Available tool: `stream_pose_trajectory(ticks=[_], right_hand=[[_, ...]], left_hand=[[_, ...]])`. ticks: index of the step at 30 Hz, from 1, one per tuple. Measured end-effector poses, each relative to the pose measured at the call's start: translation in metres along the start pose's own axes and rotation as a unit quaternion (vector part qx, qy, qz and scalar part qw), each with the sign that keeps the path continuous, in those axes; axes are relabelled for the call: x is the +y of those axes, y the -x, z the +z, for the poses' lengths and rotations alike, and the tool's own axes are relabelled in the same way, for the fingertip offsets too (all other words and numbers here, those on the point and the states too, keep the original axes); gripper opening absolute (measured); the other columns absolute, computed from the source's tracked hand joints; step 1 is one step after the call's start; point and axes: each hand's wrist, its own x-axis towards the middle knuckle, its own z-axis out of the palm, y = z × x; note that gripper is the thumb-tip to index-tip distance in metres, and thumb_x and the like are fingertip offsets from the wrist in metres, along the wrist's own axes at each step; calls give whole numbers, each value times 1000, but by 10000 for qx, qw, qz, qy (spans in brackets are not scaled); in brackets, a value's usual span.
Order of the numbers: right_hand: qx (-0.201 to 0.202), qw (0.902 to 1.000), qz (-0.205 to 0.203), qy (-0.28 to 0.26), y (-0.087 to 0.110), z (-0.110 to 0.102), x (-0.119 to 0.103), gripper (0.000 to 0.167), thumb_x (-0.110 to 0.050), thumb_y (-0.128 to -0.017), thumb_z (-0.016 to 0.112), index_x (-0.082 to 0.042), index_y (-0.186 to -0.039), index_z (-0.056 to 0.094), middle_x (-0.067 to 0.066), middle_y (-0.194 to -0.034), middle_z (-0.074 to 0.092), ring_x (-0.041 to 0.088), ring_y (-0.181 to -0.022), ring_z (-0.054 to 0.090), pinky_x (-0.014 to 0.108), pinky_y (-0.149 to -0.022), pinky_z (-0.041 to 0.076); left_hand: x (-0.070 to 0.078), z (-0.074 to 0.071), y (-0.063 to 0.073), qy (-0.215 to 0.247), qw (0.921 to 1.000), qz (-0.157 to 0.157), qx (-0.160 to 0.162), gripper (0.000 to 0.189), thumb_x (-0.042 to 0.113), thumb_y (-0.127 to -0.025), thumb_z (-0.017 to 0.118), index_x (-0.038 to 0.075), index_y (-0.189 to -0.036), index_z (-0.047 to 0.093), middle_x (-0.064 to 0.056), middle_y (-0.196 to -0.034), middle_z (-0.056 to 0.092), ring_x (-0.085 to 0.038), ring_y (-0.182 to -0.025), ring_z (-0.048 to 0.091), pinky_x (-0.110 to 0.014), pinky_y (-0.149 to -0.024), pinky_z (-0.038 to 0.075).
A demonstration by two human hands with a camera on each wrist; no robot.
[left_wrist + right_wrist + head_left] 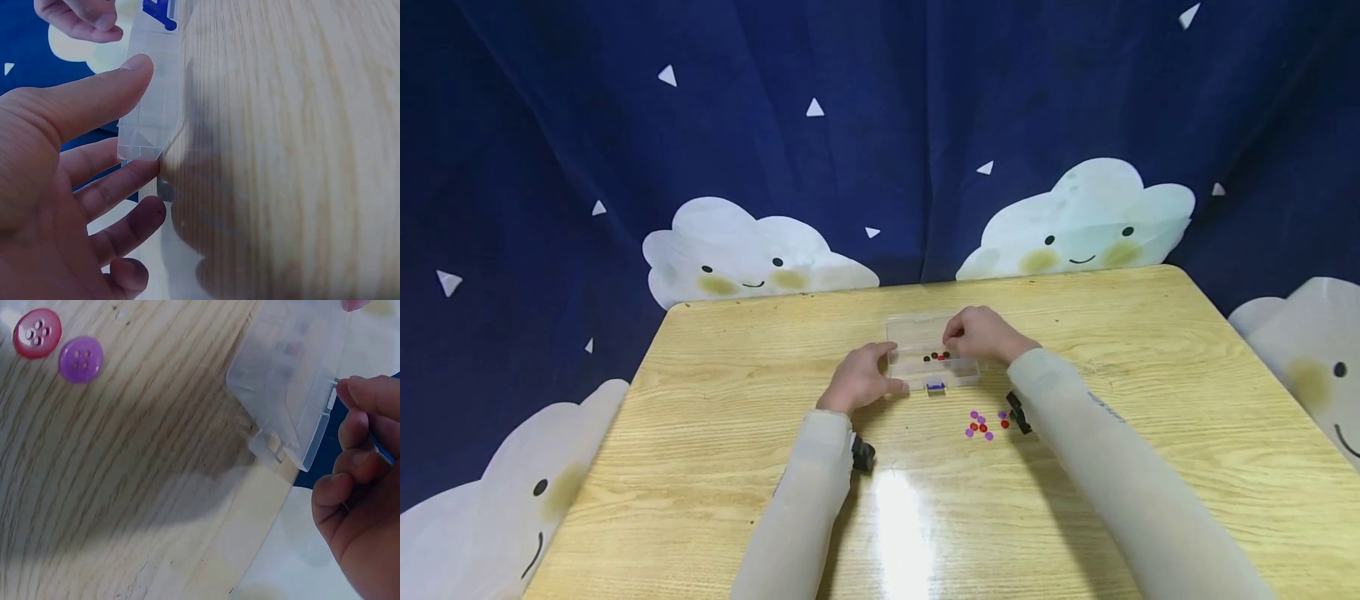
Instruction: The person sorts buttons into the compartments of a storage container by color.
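"Listing by size: what heads the entry?"

"One wood-grain desk [700, 467]; glossy, so light articles probably slide on it. Second, one clear plastic box [960, 378], lid open, toward the desk's far edge. Judged light, thin-walled, slightly springy, liable to crack under a hard squeeze."

"Recommended hold?"

"Low on the end walls, I would say. Left hand [861, 379]: grip spanning the left end, thumb along the front wall, fingers at the end."

"Right hand [985, 335]?"

"At the right part of the box. Grip narrow, fingers curled; whether anything sits between the fingertips, I cannot tell."

"Fittings?"

"One blue latch [935, 387], front wall. Probably stiff, possibly brittle; a poor handle."

"Smallest lot?"

"Buttons, round and flat. Inside the box: dark buttons [927, 359], at least one red among them. Loose on the desk, in front of the box: red buttons [37, 334] and purple buttons [80, 359], four-holed where the right wrist view shows them. Likely hard, slick, very light; pinch by the rim."
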Motion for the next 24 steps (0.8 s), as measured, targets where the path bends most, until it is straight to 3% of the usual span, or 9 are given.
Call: stream_pose_trajectory(ticks=[10, 24], right_hand=[[134, 9997, -202, 103, 10, -6, 2, 17, -10, -90, 61, -6, -91, 78, 5, -88, 74, 17, -77, 59, 37, -80, 53], [212, 9971, -625, 367, 41, -9, 15, 12, -8, -90, 65, -5, -92, 77, 4, -89, 73, 12, -75, 57, 34, -77, 53]], left_hand=[[0, 1, -1, 0, 10000, -10, -9, 78, 34, -81, 82, 23, -150, 46, -3, -151, 51, -29, -144, 42, -48, -116, 39], [-1, 0, 1, 135, 9999, 5, -70, 79, 34, -81, 82, 23, -150, 44, -3, -148, 54, -30, -143, 43, -50, -115, 39]])
